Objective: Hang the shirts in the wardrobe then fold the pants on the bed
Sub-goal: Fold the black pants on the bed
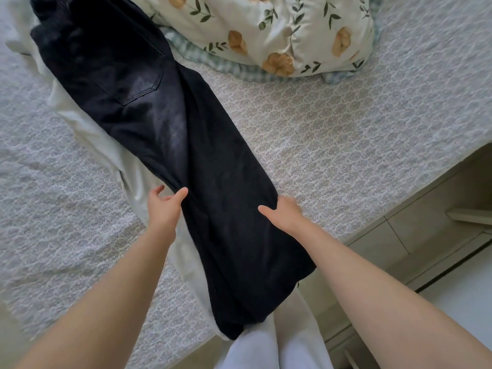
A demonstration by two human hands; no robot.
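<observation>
The black pants (213,182) are heavy, soft denim: they should hold a crease but sag if lifted by one edge, so both side seams are the right place to hold. Their hem hangs nearest, off the edge of the bed (346,142). At mid-leg the left hand (165,209) pinches the pants' left edge and the right hand (286,213) grips the right edge, thumbs on top. Beyond the hands lies the seat with its back pocket (127,75), over a white garment (93,123). A floral quilt (279,30) sits farther off.
</observation>
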